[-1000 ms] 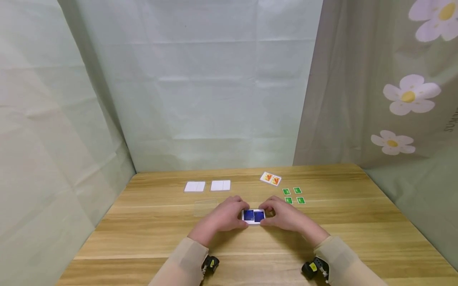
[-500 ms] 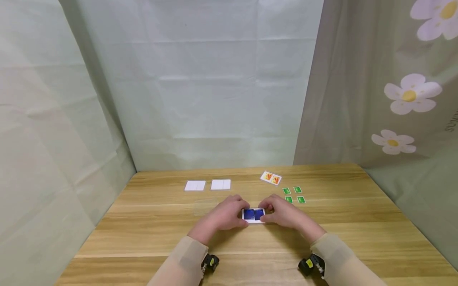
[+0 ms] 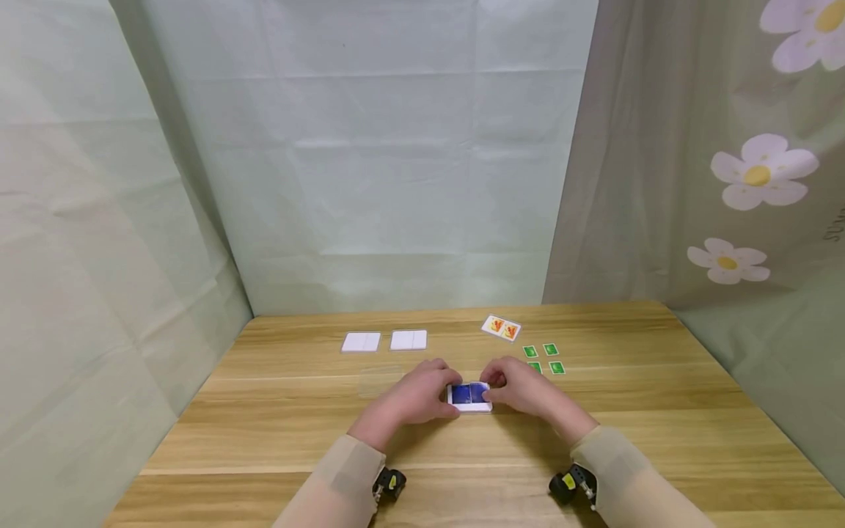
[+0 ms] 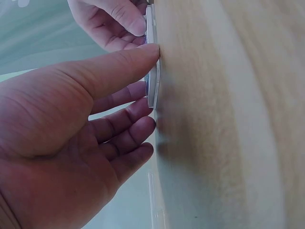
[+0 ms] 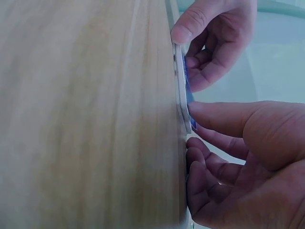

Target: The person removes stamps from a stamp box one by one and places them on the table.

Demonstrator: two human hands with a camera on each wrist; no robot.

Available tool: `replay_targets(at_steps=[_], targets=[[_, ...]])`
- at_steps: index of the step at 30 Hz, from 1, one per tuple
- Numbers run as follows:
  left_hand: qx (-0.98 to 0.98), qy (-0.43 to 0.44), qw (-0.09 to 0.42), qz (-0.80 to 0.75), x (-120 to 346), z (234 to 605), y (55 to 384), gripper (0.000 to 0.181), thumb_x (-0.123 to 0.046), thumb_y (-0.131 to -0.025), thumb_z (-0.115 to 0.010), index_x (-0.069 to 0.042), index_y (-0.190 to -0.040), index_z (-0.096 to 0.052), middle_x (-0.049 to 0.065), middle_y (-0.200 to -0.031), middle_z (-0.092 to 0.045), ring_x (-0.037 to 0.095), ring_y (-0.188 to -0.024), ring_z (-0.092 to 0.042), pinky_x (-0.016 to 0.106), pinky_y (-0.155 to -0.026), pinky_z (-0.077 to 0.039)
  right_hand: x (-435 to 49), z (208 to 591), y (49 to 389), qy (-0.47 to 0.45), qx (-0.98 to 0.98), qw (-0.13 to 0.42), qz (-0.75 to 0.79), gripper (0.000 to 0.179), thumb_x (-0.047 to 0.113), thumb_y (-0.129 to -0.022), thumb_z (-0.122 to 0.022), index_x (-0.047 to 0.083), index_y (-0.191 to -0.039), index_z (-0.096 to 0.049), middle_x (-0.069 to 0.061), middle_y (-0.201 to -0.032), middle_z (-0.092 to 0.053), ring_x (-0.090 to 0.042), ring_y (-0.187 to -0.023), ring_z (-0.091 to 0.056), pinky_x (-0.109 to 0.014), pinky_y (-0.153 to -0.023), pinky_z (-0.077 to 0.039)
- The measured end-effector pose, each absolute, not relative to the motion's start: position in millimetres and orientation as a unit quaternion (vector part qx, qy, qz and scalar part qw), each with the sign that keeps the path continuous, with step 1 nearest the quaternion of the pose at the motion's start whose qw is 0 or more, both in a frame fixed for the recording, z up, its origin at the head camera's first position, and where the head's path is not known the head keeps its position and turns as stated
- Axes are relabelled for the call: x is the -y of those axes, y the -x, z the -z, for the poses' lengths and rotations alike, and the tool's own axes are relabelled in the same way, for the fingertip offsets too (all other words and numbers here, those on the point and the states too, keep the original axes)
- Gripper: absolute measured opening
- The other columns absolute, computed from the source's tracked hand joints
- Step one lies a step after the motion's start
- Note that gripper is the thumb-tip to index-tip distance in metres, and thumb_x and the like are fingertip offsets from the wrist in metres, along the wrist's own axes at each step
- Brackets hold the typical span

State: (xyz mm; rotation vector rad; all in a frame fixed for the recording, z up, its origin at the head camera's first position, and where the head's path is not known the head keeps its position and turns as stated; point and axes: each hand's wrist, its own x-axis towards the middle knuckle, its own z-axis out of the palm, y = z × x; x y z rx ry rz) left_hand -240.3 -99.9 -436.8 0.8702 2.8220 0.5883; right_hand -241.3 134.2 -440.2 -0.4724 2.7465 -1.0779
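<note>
In the head view, a small flat white-and-clear frame [image 3: 472,408] lies low at the middle of the wooden table. Two blue square cards, a left one [image 3: 461,394] and a right one [image 3: 478,392], sit side by side on it. My left hand [image 3: 419,396] grips the frame's left end, thumb at the near edge and fingers at the far edge. At the other end, my right hand [image 3: 521,387] has its thumb on the right blue card and index finger at the far edge. The left wrist view shows the frame's thin layered side [image 4: 153,86] under the left thumb.
Two white blank frames, one farther left [image 3: 360,342] and one beside it [image 3: 408,339], lie toward the back. A frame with orange pictures [image 3: 501,328] is at the back right. Several green square cards [image 3: 551,349] lie beyond the right hand. A clear sheet [image 3: 379,381] lies by the left hand.
My right thumb has moved from the frame's near edge up onto the right blue card. That card has shifted away from me, level with the left one. My left hand keeps its hold.
</note>
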Motion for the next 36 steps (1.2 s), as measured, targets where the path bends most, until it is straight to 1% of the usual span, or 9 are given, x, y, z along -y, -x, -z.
replay_targets(at_steps=[4, 11, 15, 19, 26, 30, 36], targets=[[-0.935, -0.289, 0.065, -0.196, 99.3, 435.0, 239.4, 0.047, -0.025, -0.092, -0.094, -0.008, -0.132, -0.077, 0.003, -0.126, -0.066, 0.018, -0.11, -0.057, 0.037, -0.104, -0.055, -134.6, 441.9, 243.1, 0.146, -0.918, 0.072, 0.363, 0.014, 0.004, -0.095, -0.085, 0.01, -0.1, -0.073, 0.001, -0.093, -0.067, -0.017, -0.087, -0.06, -0.036, -0.081, -0.052], [-0.934, -0.294, 0.058, -0.192, 96.0, 437.3, 240.0, 0.048, -0.025, -0.092, -0.093, -0.008, -0.134, -0.076, 0.004, -0.128, -0.067, 0.018, -0.112, -0.058, 0.038, -0.106, -0.054, -141.7, 442.0, 246.2, 0.136, -0.916, 0.064, 0.373, 0.014, 0.004, -0.1, -0.078, 0.013, -0.094, -0.07, 0.001, -0.093, -0.068, -0.017, -0.087, -0.06, -0.035, -0.08, -0.051], [-0.934, -0.295, 0.057, -0.193, 92.4, 438.6, 239.9, 0.048, -0.025, -0.093, -0.093, -0.008, -0.134, -0.076, 0.005, -0.129, -0.067, 0.018, -0.113, -0.058, 0.038, -0.106, -0.054, -148.9, 436.9, 245.5, 0.137, -0.915, 0.07, 0.372, 0.013, 0.006, -0.1, -0.079, 0.013, -0.094, -0.07, 0.001, -0.093, -0.068, -0.017, -0.086, -0.06, -0.034, -0.078, -0.05], [-0.935, -0.295, 0.056, -0.19, 88.7, 440.0, 240.8, 0.049, -0.026, -0.093, -0.092, -0.009, -0.136, -0.076, 0.005, -0.131, -0.067, 0.018, -0.114, -0.059, 0.037, -0.106, -0.054, -158.2, 428.1, 247.9, 0.149, -0.918, 0.065, 0.362, 0.012, 0.007, -0.101, -0.078, 0.012, -0.093, -0.069, 0.001, -0.09, -0.069, -0.016, -0.082, -0.06, -0.034, -0.073, -0.049], [-0.936, -0.291, 0.057, -0.188, 85.2, 442.3, 243.2, 0.049, -0.027, -0.093, -0.093, -0.01, -0.136, -0.076, 0.004, -0.132, -0.067, 0.018, -0.115, -0.06, 0.037, -0.107, -0.053, -172.5, 413.6, 262.5, 0.155, -0.926, 0.038, 0.343, 0.01, 0.007, -0.101, -0.077, 0.009, -0.095, -0.068, -0.001, -0.088, -0.07, -0.017, -0.078, -0.059, -0.033, -0.07, -0.048], [-0.936, -0.293, 0.054, -0.186, 85.3, 442.5, 244.6, 0.049, -0.027, -0.092, -0.094, -0.01, -0.134, -0.077, 0.004, -0.131, -0.068, 0.018, -0.115, -0.06, 0.037, -0.107, -0.053, -175.8, 410.1, 274.2, 0.152, -0.932, 0.024, 0.328, 0.009, 0.007, -0.102, -0.075, 0.008, -0.096, -0.068, -0.002, -0.089, -0.07, -0.017, -0.077, -0.059, -0.031, -0.066, -0.047], [-0.936, -0.298, 0.051, -0.181, 85.3, 442.0, 244.6, 0.048, -0.027, -0.093, -0.093, -0.009, -0.134, -0.076, 0.005, -0.13, -0.068, 0.018, -0.116, -0.06, 0.037, -0.107, -0.053, -178.7, 410.8, 290.0, 0.159, -0.933, 0.029, 0.321, 0.006, 0.005, -0.104, -0.072, 0.006, -0.1, -0.069, -0.005, -0.092, -0.07, -0.017, -0.077, -0.058, -0.032, -0.066, -0.047]])
